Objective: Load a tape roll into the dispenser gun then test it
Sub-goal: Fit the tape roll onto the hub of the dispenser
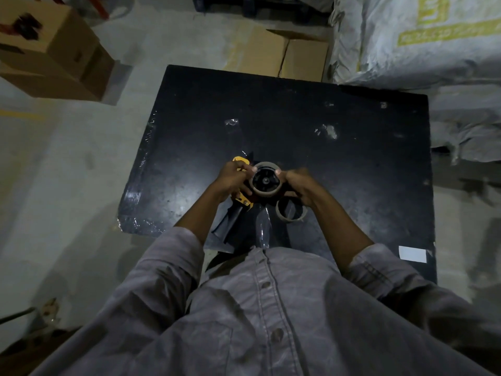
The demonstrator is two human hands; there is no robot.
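Here the black worktop (339, 164) fills the middle of the view, with large pale sacks (423, 39) past its far right corner and cardboard boxes (51, 50) on the floor off its far left. A person in a grey buttoned shirt (271, 308) stands at the near edge of the worktop. Just above its near middle, both hands hold the yellow and black dispenser gun (242, 200), its dark handle slanting down toward the near edge. The left hand (233, 180) is curled closed round the yellow frame. The right hand (299, 185) is closed on the tape roll (265, 181), which sits on the gun's black hub, thumb on its rim. Just nearer than the roll, an empty cardboard core (288, 213) lies on the worktop, and a clear strip of tape (263, 226) runs toward the shirt.
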